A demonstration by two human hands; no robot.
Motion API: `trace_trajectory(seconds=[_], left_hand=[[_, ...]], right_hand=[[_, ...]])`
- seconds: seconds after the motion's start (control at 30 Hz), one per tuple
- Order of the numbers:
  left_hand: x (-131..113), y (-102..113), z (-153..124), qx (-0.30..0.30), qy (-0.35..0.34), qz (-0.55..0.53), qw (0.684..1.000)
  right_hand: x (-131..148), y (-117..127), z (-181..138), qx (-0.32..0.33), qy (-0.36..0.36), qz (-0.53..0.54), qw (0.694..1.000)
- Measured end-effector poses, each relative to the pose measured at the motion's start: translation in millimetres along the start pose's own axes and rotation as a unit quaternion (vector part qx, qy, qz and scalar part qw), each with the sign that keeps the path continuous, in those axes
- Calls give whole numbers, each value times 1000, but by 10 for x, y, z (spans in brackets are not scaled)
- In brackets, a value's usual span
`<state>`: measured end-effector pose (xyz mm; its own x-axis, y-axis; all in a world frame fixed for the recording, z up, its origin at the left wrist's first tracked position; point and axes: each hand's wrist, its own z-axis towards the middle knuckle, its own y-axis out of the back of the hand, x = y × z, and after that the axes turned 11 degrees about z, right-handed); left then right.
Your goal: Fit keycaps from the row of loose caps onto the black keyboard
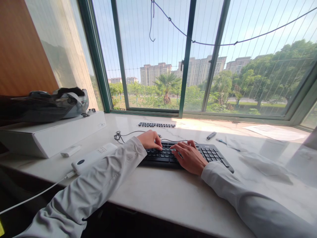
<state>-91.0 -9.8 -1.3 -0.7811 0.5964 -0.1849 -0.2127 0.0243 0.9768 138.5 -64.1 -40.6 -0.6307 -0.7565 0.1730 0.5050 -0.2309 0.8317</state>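
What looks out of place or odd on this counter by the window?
A separate row of dark keys lies alone near the window frame, apart from the black keyboard that the left hand and right hand rest on. The keyboard also sits askew to the edge of the counter.

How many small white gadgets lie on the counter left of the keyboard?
2. A white power bank, cable plugged in, lies beside the left sleeve; a smaller white stick lies in front of the white box. The sleeve may hide others.
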Motion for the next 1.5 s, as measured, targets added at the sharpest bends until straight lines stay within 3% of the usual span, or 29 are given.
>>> trace_trajectory(seconds=[0.3, 0.77, 1.2, 1.5], left_hand=[[-78, 3, 2, -15, -25, 63, 998], [-229, -20, 61, -3, -3, 146, 989], [-187, 20, 74, 7, -12, 107, 994], [-23, 36, 74, 28, -20, 18, 999]], right_hand=[[9, 1, -2, 0, -1, -12, 1000], [6, -9, 6, 1, -1, -18, 1000], [7, -6, 1, 4, 1, -15, 1000], [16, -11, 7, 3, 1, -11, 1000]])
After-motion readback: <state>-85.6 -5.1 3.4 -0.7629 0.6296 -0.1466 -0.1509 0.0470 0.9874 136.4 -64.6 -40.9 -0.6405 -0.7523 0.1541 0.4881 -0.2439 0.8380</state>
